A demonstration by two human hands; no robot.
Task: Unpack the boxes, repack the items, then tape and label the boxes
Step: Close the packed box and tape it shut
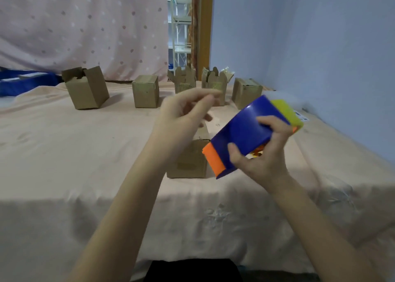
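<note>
My right hand (259, 153) grips a blue box (241, 130) with an orange end and a yellow end, held tilted above the table. Just left of it my left hand (183, 115) hovers blurred with loosely curled fingers, holding nothing I can see. Beneath both hands stands a small cardboard box (188, 159), partly hidden by them. Several more cardboard boxes line the back of the table: one open and leaning (86, 89), one closed (146, 91), two with raised flaps (184, 78) (214, 81), and one at the right (245, 92).
A peach cloth covers the table (74, 153). A blue bag (25, 81) lies at the far left. White labels (301, 116) lie near the blue wall on the right. A pink dotted curtain hangs behind, with a shelf visible in the doorway.
</note>
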